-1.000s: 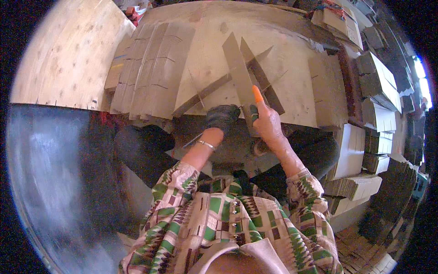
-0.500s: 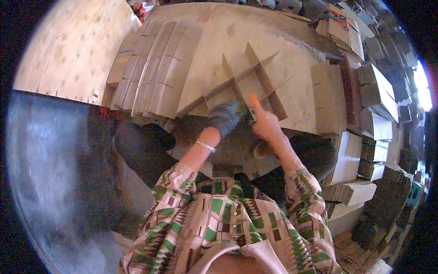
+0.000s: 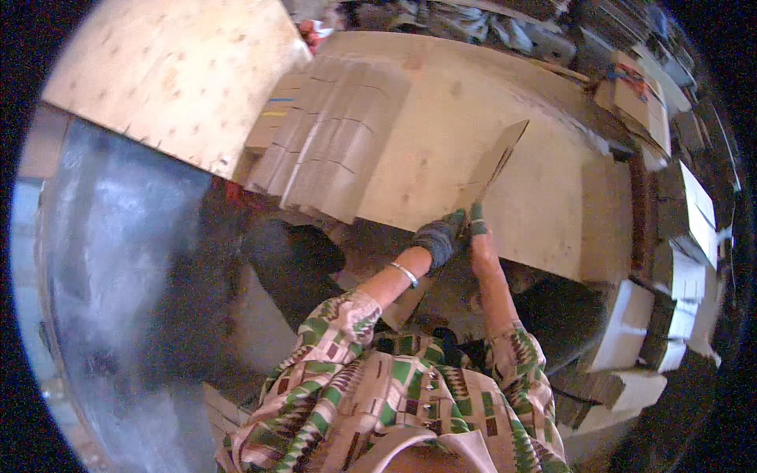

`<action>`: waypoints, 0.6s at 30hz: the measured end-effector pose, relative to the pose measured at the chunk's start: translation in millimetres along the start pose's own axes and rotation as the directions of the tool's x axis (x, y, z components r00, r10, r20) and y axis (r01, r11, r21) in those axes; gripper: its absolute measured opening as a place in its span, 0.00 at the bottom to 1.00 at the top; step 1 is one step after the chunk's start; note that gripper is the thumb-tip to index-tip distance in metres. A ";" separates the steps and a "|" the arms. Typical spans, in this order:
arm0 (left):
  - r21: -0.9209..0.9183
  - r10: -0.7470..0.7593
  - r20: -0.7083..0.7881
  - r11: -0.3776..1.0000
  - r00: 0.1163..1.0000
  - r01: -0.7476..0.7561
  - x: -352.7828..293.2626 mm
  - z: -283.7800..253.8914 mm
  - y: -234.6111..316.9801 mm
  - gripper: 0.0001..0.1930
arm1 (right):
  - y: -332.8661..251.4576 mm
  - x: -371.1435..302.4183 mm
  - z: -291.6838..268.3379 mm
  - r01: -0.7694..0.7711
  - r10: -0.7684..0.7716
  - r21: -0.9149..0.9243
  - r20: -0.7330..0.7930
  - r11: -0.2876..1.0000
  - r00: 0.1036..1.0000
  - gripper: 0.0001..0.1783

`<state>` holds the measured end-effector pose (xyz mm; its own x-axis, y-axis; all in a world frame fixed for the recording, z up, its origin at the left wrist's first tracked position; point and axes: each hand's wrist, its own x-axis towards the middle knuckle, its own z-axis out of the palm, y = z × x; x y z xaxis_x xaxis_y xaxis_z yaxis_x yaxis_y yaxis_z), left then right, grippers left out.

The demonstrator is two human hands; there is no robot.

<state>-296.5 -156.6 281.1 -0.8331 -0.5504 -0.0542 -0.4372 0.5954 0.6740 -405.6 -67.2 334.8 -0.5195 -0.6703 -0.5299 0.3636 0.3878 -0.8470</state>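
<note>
Folded flat and seen nearly edge-on, a cardboard divider (image 3: 498,164) stands upright and slanted over the wooden tabletop (image 3: 430,142). My left hand (image 3: 440,239), in a dark grey knitted glove, is closed at its near end. On the other side, my right hand (image 3: 480,229) presses against the same end, with a green covering on one digit. The hands are close together, and most of their fingers are hidden. Left of the divider on the tabletop lies a row of slotted cardboard sheets (image 3: 335,118).
A pale wooden board (image 3: 173,79) is at the far left, above a smooth bluish-grey surface (image 3: 126,236). On the right are a cardboard stack (image 3: 605,213) against the tabletop and several more bundles (image 3: 694,205). A carton (image 3: 639,98) sits at the back right.
The divider was spread into an open crossed grid; now it is collapsed flat between my hands. My hands have come together, and the right no longer points outward. The whole view has shifted.
</note>
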 end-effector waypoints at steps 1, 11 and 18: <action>-0.048 -0.113 0.066 0.992 0.991 0.116 6.8 -20.9 22.0 0.19 | -3.6 -1.7 -4.2 -0.016 0.018 0.073 -0.020 0.997 1.000 0.39; 0.344 -0.093 -0.697 0.826 0.711 0.446 15.0 -335.9 -57.2 0.18 | 0.3 -8.5 -30.2 0.122 -0.121 0.018 -0.039 0.992 0.992 0.29; 0.428 -0.593 -0.339 0.595 0.731 0.681 -7.5 -350.2 -276.0 0.34 | 35.5 -26.5 -55.3 -0.042 0.038 -0.064 -0.070 0.997 0.997 0.21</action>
<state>-51.0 -521.8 353.5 -0.2348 -0.9535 -0.1892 -0.9720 0.2297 0.0487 -421.8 -0.7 316.4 -0.5585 -0.6090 -0.5632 0.3352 0.4553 -0.8248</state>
